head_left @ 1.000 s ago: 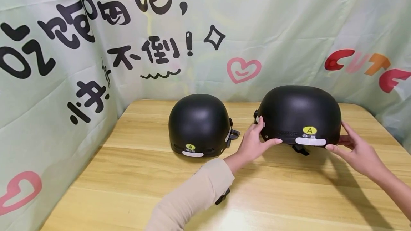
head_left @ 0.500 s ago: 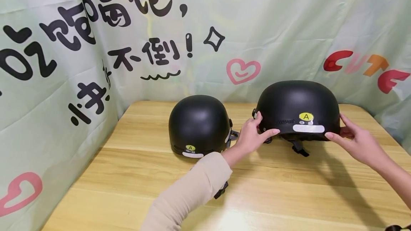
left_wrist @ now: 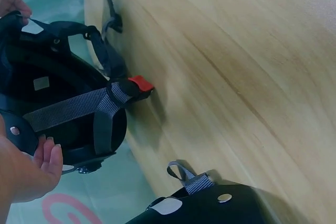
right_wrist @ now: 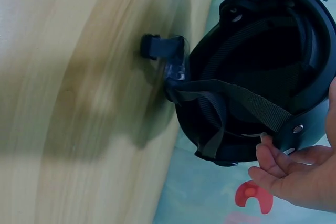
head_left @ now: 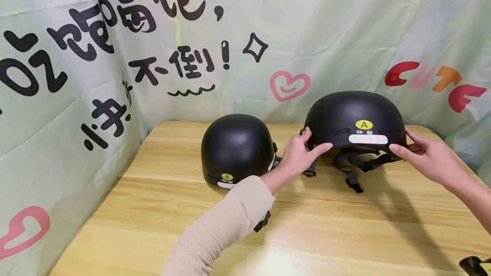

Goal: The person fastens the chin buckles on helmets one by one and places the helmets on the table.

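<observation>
Holding the matte-black helmet [head_left: 354,110] aloft seems the step in hand, left grip [head_left: 300,153] and right grip [head_left: 431,156] pinching its opposite sides above the table [head_left: 326,233], right of a second helmet [head_left: 237,148]; any next move likely calls for even support clear of the chin strap [left_wrist: 68,109].

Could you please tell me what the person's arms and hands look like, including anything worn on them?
The left sleeve is long, plain beige and wrinkled, ending short of the left hand. On the other side, the visible forearm is bare. No glove shows on the left hand or right hand.
</observation>
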`<state>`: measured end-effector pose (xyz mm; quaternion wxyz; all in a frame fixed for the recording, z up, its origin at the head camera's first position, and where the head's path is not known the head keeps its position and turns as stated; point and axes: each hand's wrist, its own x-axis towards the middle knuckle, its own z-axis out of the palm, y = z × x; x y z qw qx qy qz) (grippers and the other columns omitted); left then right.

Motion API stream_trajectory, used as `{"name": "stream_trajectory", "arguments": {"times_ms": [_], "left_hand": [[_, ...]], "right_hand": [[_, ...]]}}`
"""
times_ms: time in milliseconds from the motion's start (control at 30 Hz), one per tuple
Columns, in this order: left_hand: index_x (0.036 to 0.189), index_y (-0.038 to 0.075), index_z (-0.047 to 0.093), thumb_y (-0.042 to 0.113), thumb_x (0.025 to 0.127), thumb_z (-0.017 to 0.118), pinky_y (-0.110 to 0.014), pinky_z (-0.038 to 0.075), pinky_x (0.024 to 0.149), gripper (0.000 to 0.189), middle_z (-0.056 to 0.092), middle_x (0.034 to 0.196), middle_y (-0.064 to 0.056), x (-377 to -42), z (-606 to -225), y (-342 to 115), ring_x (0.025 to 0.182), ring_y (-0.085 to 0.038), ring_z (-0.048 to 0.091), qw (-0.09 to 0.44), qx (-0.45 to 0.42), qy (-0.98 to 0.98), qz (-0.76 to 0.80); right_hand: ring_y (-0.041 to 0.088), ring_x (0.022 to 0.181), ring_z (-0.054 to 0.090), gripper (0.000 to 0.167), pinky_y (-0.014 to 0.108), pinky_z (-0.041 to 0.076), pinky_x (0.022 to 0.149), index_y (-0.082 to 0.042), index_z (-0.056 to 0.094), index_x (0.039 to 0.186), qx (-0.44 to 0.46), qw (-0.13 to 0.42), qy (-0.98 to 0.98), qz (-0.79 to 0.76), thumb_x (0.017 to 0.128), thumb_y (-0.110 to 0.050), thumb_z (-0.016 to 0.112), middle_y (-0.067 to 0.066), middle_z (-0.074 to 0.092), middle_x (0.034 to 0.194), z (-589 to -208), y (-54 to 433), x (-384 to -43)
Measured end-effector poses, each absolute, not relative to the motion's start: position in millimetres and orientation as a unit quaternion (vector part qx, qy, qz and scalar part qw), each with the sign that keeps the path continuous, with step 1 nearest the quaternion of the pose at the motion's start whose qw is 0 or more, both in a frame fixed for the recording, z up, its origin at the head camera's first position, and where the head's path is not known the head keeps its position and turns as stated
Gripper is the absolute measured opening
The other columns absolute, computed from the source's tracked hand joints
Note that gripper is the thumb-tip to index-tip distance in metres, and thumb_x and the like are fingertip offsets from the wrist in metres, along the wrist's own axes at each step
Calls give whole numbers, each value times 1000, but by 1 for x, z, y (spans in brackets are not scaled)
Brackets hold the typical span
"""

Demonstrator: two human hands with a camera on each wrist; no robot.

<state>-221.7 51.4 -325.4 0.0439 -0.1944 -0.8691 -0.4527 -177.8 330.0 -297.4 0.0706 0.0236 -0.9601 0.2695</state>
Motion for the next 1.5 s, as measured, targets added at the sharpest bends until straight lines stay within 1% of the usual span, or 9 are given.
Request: {"name": "stream_trajectory", "arguments": {"times_ms": [167,367,500,600,700,967,1300,1400,1500], "left_hand": [[139,3,38,46,84,63,-14,39,70,75,64,99,-11,-221,-322,52,77,-12,51,48,-188,-873,-448],[138,2,40,46,84,63,-16,31,50,73,58,77,-7,-222,-315,52,57,-8,39,51,-189,-864,-463],[138,3,42,47,84,63,-19,26,46,72,54,69,-4,-222,-311,52,52,-8,35,50,-177,-859,-478],[136,4,44,47,84,63,-19,25,45,71,52,62,-2,-221,-308,53,50,-8,33,49,-165,-856,-488],[134,5,47,47,83,64,-20,24,44,69,50,58,-2,-220,-306,53,47,-8,30,49,-153,-852,-498],[132,7,51,49,83,63,-20,23,43,65,55,69,-2,-217,-300,54,44,-9,28,46,-135,-850,-506],[134,7,49,52,86,57,-20,29,49,66,60,83,-6,-219,-294,54,65,-15,49,56,-137,-854,-498],[137,7,45,51,88,54,-18,31,54,66,59,86,-6,-223,-297,52,75,-15,50,60,-153,-859,-484],[140,9,39,50,89,53,-18,30,58,67,50,84,-5,-226,-302,47,75,-13,42,61,-173,-864,-468]], "right_hand": [[-20,64,37,74,24,39,55,7,28,141,15,61,-966,249,91,-40,56,31,64,95,-290,329,-178],[-14,60,37,74,22,37,52,16,32,134,6,64,-969,240,92,-42,53,31,63,91,-280,327,-177],[22,75,58,76,25,40,55,17,30,134,-11,39,-967,250,94,-45,47,41,54,108,-273,328,-177],[49,96,50,77,31,43,60,16,29,135,-23,17,-967,252,94,-48,44,41,51,114,-270,329,-178],[54,102,47,78,42,44,67,13,30,136,-31,5,-968,250,93,-50,43,39,55,111,-267,330,-180],[50,101,46,78,47,43,70,12,34,134,-46,-8,-967,252,92,-54,41,33,64,95,-256,330,-181],[35,79,56,74,41,43,64,17,47,118,-47,39,-972,228,93,-52,41,29,61,87,-256,327,-182],[17,68,56,71,35,43,61,17,47,118,-39,59,-969,237,93,-50,43,32,61,92,-259,327,-182],[-6,60,44,64,23,38,55,14,50,117,-29,89,-961,259,93,-45,47,31,60,94,-265,327,-182]]}}
